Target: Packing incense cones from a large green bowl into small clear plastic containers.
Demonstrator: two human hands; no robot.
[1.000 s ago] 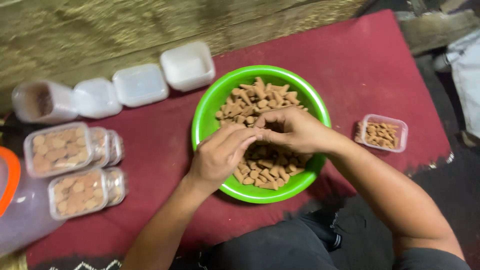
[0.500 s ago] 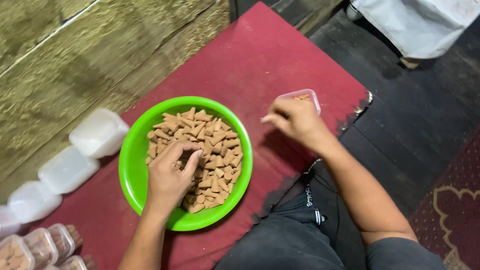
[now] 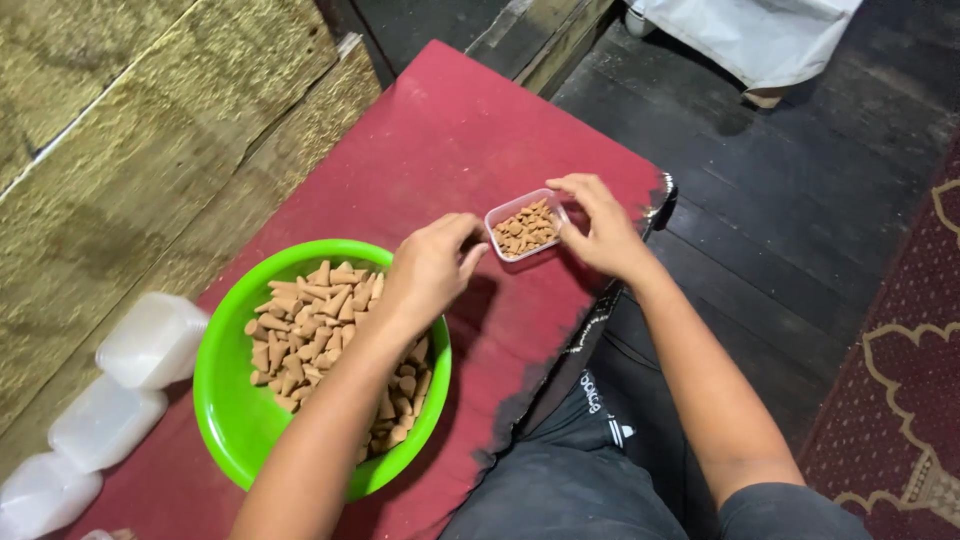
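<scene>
A small clear plastic tub (image 3: 525,228), part filled with brown cone-shaped pieces, sits near the right edge of the red mat (image 3: 450,130). My right hand (image 3: 600,232) grips the tub's right side with thumb and fingers. My left hand (image 3: 432,268) hovers just left of the tub with its fingers bunched around a pinch of cones that is mostly hidden. Under my left forearm stands a bright green bowl (image 3: 215,400) holding a heap of the same brown cones (image 3: 300,320).
Three cloudy white lidded tubs (image 3: 150,340) (image 3: 105,420) (image 3: 40,495) line the mat's left edge against a rough wooden wall (image 3: 150,130). Dark floorboards (image 3: 780,200), a white sack (image 3: 750,30) and a patterned rug (image 3: 900,400) lie to the right. My knees are below the mat.
My left hand has lifted out of the green bowl and moved right to the small tub. My right hand has closed on the tub's side. The view has swung right.
</scene>
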